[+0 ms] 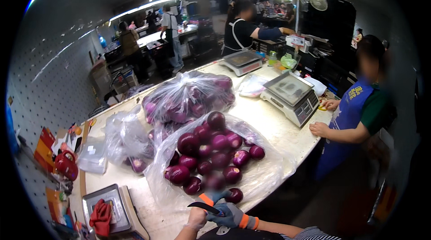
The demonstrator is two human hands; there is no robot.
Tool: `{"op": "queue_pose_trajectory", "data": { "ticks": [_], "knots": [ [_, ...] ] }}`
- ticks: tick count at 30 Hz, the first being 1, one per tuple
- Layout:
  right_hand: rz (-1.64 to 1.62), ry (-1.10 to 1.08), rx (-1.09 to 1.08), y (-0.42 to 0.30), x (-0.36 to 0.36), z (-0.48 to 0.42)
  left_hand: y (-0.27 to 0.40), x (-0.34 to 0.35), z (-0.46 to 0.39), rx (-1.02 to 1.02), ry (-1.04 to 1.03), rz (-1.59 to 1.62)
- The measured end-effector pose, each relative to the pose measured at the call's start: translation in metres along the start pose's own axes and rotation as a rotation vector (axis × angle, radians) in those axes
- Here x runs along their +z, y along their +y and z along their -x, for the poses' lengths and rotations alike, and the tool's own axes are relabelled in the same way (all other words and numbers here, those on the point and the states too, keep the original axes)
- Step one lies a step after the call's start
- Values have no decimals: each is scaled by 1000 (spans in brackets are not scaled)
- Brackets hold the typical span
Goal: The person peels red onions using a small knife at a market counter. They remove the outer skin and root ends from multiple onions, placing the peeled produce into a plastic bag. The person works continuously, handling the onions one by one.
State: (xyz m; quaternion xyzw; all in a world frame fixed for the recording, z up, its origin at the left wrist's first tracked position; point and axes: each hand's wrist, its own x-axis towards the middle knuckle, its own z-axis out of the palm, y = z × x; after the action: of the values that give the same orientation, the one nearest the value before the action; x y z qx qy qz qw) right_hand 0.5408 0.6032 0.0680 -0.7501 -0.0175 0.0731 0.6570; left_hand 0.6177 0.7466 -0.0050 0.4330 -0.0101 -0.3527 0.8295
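My right hand (229,213), in a grey-blue work glove with an orange cuff, is closed around a knife (204,207) with a dark curved blade pointing left. My left hand (197,218) is curled close against it, in what looks like a thin clear glove; its grip is hidden. Just beyond both hands is another grey-blue and orange glove (206,199), partly covered. Many peeled red onions (188,143) lie ahead on an opened clear plastic bag (269,176). One onion (234,195) rests right beside my right hand.
Behind stands a full bag of onions (192,98), with a smaller bag (128,139) to its left. Scales stand at front left (129,203), right (291,97) and far end (242,61). A red cloth (101,218) lies on the near scale. A co-worker in a blue apron (350,115) touches the right edge.
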Motion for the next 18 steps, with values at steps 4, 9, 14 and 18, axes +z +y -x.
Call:
{"op": "queue_pose_trajectory", "data": {
  "ticks": [4, 9, 14, 18],
  "knots": [
    [207, -28, -508, 11, 10, -18, 27, 47, 9, 10, -53, 81],
    [-229, -118, -82, -3, 13, -16, 52, 58, 13, 83, -37, 121],
    [-144, -156, -17, 6, 12, -23, 74, 68, 11, 101, 19, 145],
    [-189, -230, -24, -20, 16, -14, 51, 18, -17, -95, 104, 224]
  ]
}}
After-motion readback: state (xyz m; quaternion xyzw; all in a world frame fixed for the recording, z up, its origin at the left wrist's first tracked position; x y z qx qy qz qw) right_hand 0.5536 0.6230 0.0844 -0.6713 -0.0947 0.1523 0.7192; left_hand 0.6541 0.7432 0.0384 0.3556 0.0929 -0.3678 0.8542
